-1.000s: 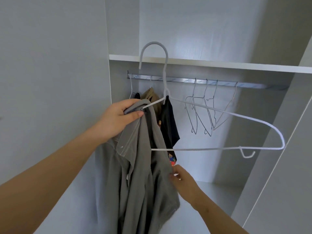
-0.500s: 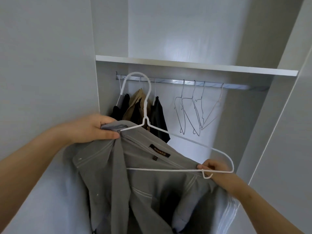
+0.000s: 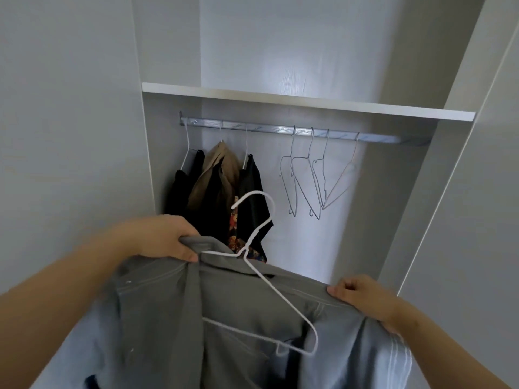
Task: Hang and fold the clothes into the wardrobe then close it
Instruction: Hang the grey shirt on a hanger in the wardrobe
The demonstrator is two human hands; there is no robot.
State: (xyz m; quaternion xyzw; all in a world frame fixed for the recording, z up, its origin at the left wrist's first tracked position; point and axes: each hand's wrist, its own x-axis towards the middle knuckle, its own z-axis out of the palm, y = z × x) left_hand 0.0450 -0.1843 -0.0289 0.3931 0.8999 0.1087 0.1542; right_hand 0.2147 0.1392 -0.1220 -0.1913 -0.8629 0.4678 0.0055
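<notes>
— Shirt [image 3: 241,299] first: who has hold of it?

— Both hands. The left hand [image 3: 165,237] clenches a bunched shoulder of the grey cloth, thumb underneath. The right hand [image 3: 362,297] grasps the top edge further right, thumb on the near side and fingers curled behind. The shirt is stretched between them, near and low, in front of the open wardrobe, and the rest sags out of view.

— And the hanger?

— The white hanger [image 3: 245,251] lies tilted on the shirt. One arm runs into the cloth at the left hand. The other arm and the bottom bar lie bare on the front. Its hook points up and far, and hangs on nothing.

— What lies beyond it?

— Straight behind the hook hang dark clothes [image 3: 252,186] with a tan garment [image 3: 216,161] among them, crowded at the left end of the rail [image 3: 280,130]. Four empty wire hangers [image 3: 305,186] hang further right.

— Any room on the rail?

— A bare stretch between the dark clothes and the wire hangers, and another to their right. The shelf [image 3: 309,103] sits just above the rail. The side wall [image 3: 147,164] closes the left, and a door edge [image 3: 449,192] slants down the right.
</notes>
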